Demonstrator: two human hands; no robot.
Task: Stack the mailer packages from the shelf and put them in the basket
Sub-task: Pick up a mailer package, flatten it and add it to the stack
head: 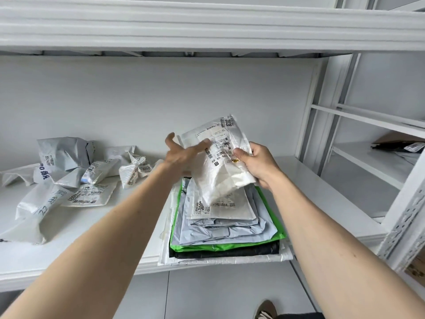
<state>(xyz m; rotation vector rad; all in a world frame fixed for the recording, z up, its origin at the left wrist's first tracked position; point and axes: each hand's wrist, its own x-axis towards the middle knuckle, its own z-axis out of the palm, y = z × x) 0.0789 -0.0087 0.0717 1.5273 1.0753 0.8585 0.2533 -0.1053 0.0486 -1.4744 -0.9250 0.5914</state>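
Above the white shelf (322,180), two hands hold up one white mailer (220,162); the right hand (257,164) pinches its right edge with thumb on top and fingers curled behind; the left hand (181,153) has its fingers spread out and touches the left side of the bag; under them sits a stack of mailers (220,226) on the shelf, with grey ones on top, then a green one (271,238), a black one and a white one at the bottom; to the left lies a messy pile of loose mailers (69,176), crumpled and well apart from the stack; a shoe (266,310) shows on the floor below.
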